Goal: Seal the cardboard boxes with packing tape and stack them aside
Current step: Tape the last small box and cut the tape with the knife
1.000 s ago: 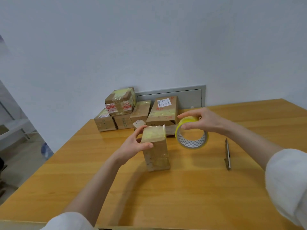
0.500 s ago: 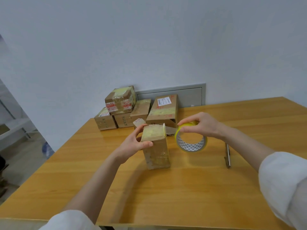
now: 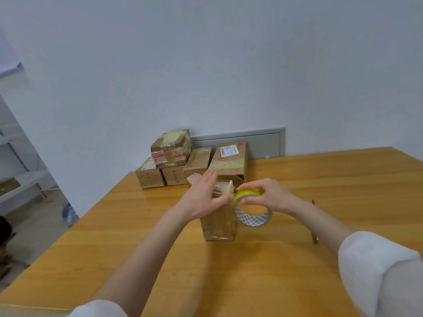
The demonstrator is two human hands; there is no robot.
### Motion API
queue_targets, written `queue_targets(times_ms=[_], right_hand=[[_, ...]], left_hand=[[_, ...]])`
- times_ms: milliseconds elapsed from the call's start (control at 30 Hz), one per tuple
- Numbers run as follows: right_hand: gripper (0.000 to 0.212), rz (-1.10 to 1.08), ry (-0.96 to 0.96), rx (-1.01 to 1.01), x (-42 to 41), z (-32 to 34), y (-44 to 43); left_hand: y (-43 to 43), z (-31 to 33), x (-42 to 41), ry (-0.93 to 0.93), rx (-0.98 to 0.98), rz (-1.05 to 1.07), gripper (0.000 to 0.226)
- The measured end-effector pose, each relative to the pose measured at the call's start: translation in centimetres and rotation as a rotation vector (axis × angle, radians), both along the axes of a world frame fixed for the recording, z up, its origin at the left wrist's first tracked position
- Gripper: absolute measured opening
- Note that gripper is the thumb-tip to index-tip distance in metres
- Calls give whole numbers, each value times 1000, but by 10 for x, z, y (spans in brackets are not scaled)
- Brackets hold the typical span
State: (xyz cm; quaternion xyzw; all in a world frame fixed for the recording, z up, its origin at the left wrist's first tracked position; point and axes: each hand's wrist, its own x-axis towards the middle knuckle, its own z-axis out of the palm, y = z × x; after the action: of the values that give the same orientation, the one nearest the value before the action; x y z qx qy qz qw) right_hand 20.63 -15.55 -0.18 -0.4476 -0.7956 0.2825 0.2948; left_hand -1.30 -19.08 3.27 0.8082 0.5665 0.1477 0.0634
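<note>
At centre of wooden table (image 3: 251, 282): cardboard box (image 3: 218, 225), tall, narrow, brown, standing upright; sides glossy with clear tape, top crossed with yellowish tape. Left hand (image 3: 203, 197) laid flat on top, fingers straight, pressing. Just beside top right edge: tape roll (image 3: 253, 212), yellow, white patterned core, gripped by curled fingers of right hand (image 3: 269, 195); short strip raised between roll and box. Against back wall, well apart: taped boxes (image 3: 170, 154), one stacked on others.
</note>
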Motion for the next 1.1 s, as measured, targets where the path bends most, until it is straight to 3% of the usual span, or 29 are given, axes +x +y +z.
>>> queue_targets(times_ms=[100, 300, 467, 567, 633, 767, 867, 1100], right_hand=[[35, -12, -5, 7, -1, 0, 1], [32, -5, -20, 3, -4, -2, 4], [36, -9, -44, 9, -3, 0, 7], [37, 1, -50, -1, -3, 1, 6], [43, 5, -32, 10, 1, 8, 5], [58, -39, 260, -17, 14, 41, 8], [61, -24, 414, -83, 13, 47, 5], [43, 17, 275, -20, -7, 38, 0]], left_hand=[[3, -9, 10, 315, 34, 25, 84], [2, -7, 8, 381, 2, -29, 79], [15, 15, 12, 425, -61, -105, 118], [22, 18, 19, 445, -142, -89, 124], [24, 19, 17, 301, -159, -100, 118], [25, 17, 0, -291, -230, -91, 107], [17, -1, -9, -646, -341, -60, 112], [8, -35, -30, -758, -384, -65, 109]])
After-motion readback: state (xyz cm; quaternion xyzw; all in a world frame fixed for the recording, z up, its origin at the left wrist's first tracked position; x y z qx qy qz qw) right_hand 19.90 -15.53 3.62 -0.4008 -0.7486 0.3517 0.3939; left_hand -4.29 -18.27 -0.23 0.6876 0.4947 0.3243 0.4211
